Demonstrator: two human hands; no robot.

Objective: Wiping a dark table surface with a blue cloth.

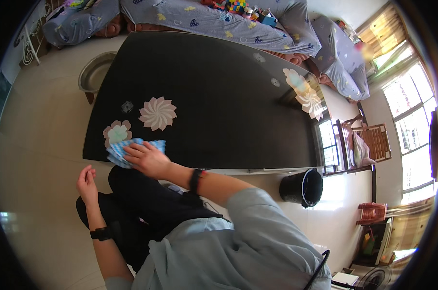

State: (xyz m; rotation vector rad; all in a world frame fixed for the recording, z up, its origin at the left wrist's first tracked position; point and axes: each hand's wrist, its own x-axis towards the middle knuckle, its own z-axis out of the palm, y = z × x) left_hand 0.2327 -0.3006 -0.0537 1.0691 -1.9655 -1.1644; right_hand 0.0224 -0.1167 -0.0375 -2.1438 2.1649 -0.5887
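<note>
My right hand (146, 159) presses a blue-and-white patterned cloth (119, 150) against the near left corner of a glossy black tabletop (211, 101). The fingers lie spread over the cloth, which reaches the table's edge and partly overlaps a printed pink-and-green flower (117, 132). A larger pinwheel flower print (157, 113) shows just beyond. My left hand (87, 185) hangs in the air to the left of my knees, off the table, with loosely bent fingers and nothing visible in it.
A black bucket (291, 188) stands on the floor at the table's near right. Past the left edge is a metal basin (94, 74), partly hidden by the tabletop. A covered sofa (204, 23) holding toys lines the far side. A wooden chair (373, 141) stands at right.
</note>
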